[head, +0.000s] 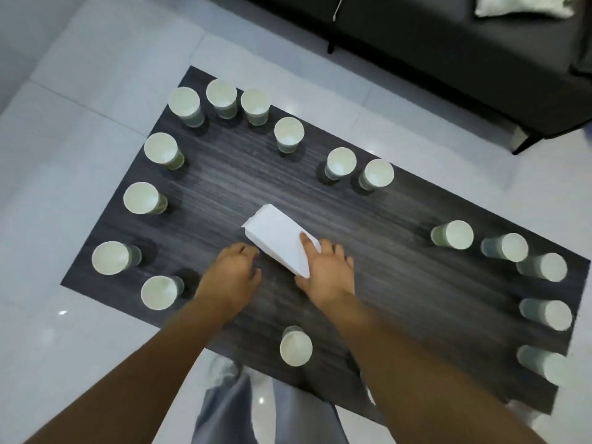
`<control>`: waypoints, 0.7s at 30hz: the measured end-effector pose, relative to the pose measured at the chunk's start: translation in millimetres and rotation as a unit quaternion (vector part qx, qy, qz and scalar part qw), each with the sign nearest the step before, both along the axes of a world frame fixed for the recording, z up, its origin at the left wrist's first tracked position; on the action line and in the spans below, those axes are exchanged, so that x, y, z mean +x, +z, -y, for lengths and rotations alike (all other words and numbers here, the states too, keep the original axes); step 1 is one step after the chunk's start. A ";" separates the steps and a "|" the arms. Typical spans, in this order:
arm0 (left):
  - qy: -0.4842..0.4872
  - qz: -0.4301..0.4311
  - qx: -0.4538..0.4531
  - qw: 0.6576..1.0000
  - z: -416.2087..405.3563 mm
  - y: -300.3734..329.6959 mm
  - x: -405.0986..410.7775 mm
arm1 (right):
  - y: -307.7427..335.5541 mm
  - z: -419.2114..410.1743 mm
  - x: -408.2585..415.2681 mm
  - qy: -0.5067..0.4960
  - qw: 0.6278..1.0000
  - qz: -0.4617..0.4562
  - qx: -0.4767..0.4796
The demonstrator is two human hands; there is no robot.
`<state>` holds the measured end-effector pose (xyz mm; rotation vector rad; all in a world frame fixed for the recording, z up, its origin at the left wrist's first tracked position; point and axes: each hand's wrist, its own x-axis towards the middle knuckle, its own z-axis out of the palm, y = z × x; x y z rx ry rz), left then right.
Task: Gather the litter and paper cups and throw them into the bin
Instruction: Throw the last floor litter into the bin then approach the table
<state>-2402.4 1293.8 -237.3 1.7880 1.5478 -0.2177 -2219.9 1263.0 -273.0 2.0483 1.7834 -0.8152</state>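
A white stack of paper napkins lies in the middle of the dark wood-grain table. My right hand grips its near right end, thumb on top and fingers along the side. My left hand hovers just left of the stack with its fingers curled, holding nothing I can see. Several pale green paper cups ring the table: one at the near edge, others along the left side, the far edge and the right side.
A dark sofa with a white cushion stands beyond the table. White glossy floor tiles surround the low table. My legs in grey trousers stand at the near table edge. No bin is in view.
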 end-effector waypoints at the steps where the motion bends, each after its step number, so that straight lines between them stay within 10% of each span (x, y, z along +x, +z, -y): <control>1: -0.012 -0.001 0.004 1.000 3.0 11.7 -0.9 | 14.7 10.3 -1.4 -0.014 1.000 0.007 0.003; 13: -0.263 0.019 0.018 0.964 86.3 129.5 11.9 | 161.5 182.0 -42.0 -0.247 0.968 0.043 -0.015; 21: -0.471 0.060 0.024 0.880 199.6 174.5 75.2 | 209.4 337.9 -45.1 -0.448 0.891 0.063 0.042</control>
